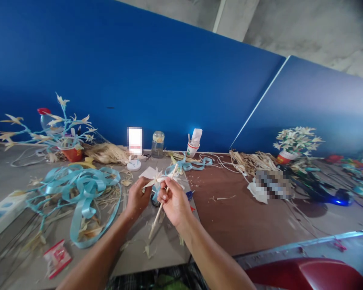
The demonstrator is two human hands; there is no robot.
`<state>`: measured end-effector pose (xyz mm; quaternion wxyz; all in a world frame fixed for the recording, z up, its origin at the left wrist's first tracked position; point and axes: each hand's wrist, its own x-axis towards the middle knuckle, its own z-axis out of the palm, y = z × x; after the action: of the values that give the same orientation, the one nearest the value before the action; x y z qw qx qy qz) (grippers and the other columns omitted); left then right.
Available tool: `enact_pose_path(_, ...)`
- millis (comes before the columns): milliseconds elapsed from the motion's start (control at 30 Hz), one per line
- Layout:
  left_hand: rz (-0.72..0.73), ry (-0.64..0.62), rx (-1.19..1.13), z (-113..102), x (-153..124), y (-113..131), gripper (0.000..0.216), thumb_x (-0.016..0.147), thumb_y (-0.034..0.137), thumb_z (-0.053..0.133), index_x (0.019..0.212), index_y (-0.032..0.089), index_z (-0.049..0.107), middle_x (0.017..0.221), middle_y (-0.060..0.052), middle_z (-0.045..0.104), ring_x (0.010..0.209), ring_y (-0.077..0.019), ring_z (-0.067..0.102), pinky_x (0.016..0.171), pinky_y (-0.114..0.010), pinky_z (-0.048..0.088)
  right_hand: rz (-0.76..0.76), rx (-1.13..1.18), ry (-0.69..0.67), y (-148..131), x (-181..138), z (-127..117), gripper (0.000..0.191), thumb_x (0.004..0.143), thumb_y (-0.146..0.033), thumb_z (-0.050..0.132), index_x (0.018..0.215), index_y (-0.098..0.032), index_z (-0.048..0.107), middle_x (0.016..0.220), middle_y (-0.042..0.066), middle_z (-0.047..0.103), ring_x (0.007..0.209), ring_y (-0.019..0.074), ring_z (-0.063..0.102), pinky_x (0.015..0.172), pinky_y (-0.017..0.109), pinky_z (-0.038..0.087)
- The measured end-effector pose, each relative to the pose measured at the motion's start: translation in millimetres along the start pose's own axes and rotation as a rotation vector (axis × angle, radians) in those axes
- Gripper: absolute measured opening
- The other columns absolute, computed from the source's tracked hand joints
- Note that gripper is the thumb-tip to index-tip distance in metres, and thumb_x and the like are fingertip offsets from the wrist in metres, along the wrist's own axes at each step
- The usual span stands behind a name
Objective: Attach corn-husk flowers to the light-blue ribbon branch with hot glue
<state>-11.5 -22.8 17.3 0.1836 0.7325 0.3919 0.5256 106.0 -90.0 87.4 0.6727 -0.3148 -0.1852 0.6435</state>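
My left hand is closed on a pale, pointed-petal flower that looks made of dried husk. Close beside it, my right hand has its fingers wrapped round a thin wooden stick, which slants from above the fingers down toward the table's near edge. The stick's upper end lies near the flower; whether they touch I cannot tell. Beneath the hands are scraps and a dark ring-shaped object, partly hidden. Light blue ribbon lies in loose loops to the left.
A red pot with blue-stemmed husk flowers stands back left. Behind my hands are a glass jar and a paper cup. Dried husks, cables and a second flower pot lie rightward. A white power strip sits left.
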Motion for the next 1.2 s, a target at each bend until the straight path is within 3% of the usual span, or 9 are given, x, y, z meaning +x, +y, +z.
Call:
enact_pose_path(167, -0.025, -0.018, -0.116, 2, -3, -2, 0.012, 0.082, 0.021, 0.05, 0.078, 0.017, 0.059, 0.073, 0.0, 0.06, 0.066, -0.0115, 0.055, 0.064, -0.022, 0.043, 0.002, -0.01, 0.062, 7, 13, 7, 0.027, 0.054, -0.02, 0.07, 0.061, -0.017, 0.044, 0.048, -0.011, 0.042, 0.036, 0.0006, 0.028, 0.041, 0.018, 0.017)
enact_pose_path(400, -0.094, -0.087, -0.156, 1, -3, 4, 0.015, 0.083, 0.025, 0.05, 0.076, 0.016, 0.059, 0.067, 0.001, 0.057, 0.061, -0.0106, 0.052, 0.06, -0.021, 0.041, 0.082, -0.021, 0.071, 15, 21, 1, 0.028, 0.053, -0.021, 0.07, 0.061, -0.017, 0.043, 0.047, -0.011, 0.042, 0.034, 0.0, 0.027, 0.039, 0.017, 0.014)
enact_pose_path(600, -0.139, -0.104, -0.233, 1, -1, 1, 0.017, 0.081, 0.029, 0.053, 0.076, 0.015, 0.061, 0.068, 0.0, 0.059, 0.061, -0.0111, 0.053, 0.058, -0.021, 0.04, -0.018, 0.003, 0.061, -7, 7, 5, 0.037, 0.06, -0.029, 0.072, 0.09, -0.018, 0.055, 0.059, -0.009, 0.048, 0.037, 0.0005, 0.029, 0.04, 0.018, 0.019)
enact_pose_path(767, -0.151, -0.1, -0.277, -1, 0, 8, 0.017, 0.081, 0.03, 0.054, 0.076, 0.015, 0.062, 0.065, 0.001, 0.057, 0.057, -0.01, 0.049, 0.055, -0.021, 0.038, -0.098, -0.181, 0.034, -20, -12, 13, 0.04, 0.062, -0.028, 0.071, 0.098, -0.016, 0.06, 0.062, -0.007, 0.049, 0.037, -0.0004, 0.025, 0.04, 0.02, 0.017)
enact_pose_path(867, -0.146, -0.084, -0.268, -3, 2, 14, 0.016, 0.081, 0.028, 0.054, 0.076, 0.016, 0.062, 0.066, 0.001, 0.056, 0.058, -0.0104, 0.049, 0.055, -0.021, 0.039, -0.163, -0.24, 0.025, -27, -16, 16, 0.038, 0.065, -0.03, 0.068, 0.098, -0.014, 0.06, 0.053, -0.01, 0.04, 0.037, 0.0007, 0.024, 0.04, 0.019, 0.018)
enact_pose_path(967, -0.12, -0.076, -0.248, -3, 2, 14, 0.014, 0.081, 0.027, 0.053, 0.076, 0.016, 0.061, 0.067, 0.0, 0.057, 0.06, -0.0109, 0.05, 0.057, -0.021, 0.039, -0.19, -0.357, -0.009, -35, -9, 17, 0.033, 0.066, -0.031, 0.066, 0.094, -0.014, 0.06, 0.047, -0.012, 0.033, 0.037, 0.0018, 0.023, 0.039, 0.019, 0.017)
enact_pose_path(1200, -0.036, -0.093, -0.167, -1, -1, 2, 0.011, 0.082, 0.022, 0.051, 0.077, 0.016, 0.059, 0.067, 0.001, 0.056, 0.06, -0.0106, 0.05, 0.058, -0.022, 0.039, -0.123, -0.772, -0.09, -44, 13, 16, 0.021, 0.06, -0.029, 0.068, 0.07, -0.016, 0.056, 0.04, -0.011, 0.036, 0.034, 0.0021, 0.023, 0.036, 0.018, 0.015)
